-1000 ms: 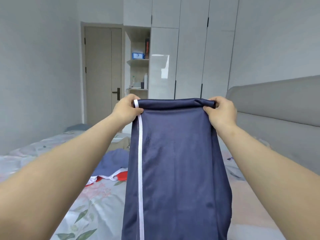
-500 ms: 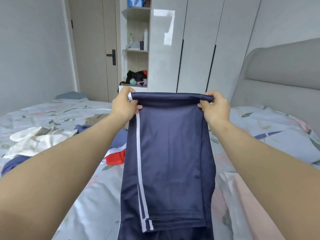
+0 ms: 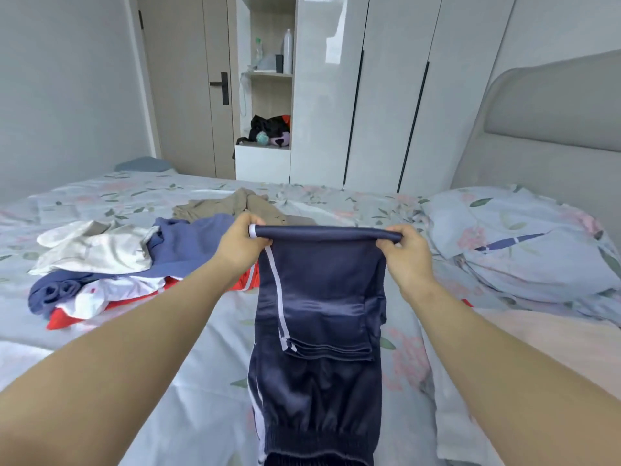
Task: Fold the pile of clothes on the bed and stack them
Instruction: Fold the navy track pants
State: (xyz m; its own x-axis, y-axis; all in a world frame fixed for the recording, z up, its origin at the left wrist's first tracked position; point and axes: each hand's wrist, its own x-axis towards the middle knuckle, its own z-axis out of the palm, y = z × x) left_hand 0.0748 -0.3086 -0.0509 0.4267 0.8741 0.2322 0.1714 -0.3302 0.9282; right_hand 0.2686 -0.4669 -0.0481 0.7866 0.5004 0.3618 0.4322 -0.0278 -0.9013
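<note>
Pinching folded navy track trousers (image 3: 319, 297) at the fold: left hand (image 3: 240, 245), right hand (image 3: 405, 255); waistband cut off at near edge, fingertips hidden behind cloth.

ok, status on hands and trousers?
Left hand, right hand both grip navy trousers at the fold. Lower end rests on bed. Unfolded pile sits left, nothing blocking.

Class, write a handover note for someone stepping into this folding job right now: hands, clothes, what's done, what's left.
Left hand and right hand each grip one end of the top fold of the navy trousers, held up over the bed.
Done: trousers doubled over.
Left: lay them flat, finish folding, then fold and stack the loose pile of clothes on the left.
</note>
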